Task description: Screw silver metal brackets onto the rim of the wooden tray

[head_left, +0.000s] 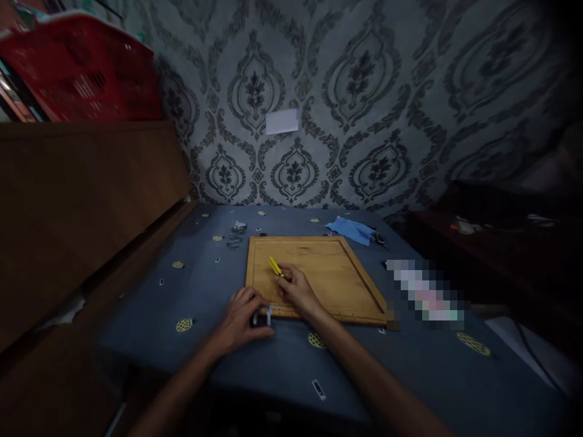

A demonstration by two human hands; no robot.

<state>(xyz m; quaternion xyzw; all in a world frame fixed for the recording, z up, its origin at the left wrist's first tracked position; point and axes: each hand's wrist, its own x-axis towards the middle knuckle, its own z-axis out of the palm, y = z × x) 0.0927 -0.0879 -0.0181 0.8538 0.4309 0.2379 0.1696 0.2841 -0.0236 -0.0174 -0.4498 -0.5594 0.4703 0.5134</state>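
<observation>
A wooden panel (319,273) with a raised frame lies flat on the blue patterned cloth. My right hand (296,288) is over its left part, fingers closed round a yellow tool (275,266) whose end points up and left. At the panel's near left corner sits a small metal hinge-like piece (268,314). My left hand (246,315) rests around that piece, thumb on the near side and fingers on the panel edge; it appears to hold the piece against the edge.
Loose metal pieces (235,237) lie beyond the panel at left. A blue cloth (353,230) with a dark object beside it is at the back right. A blurred item (428,294) lies right of the panel. A red basket (86,70) stands on the wooden cabinet (86,200) at left.
</observation>
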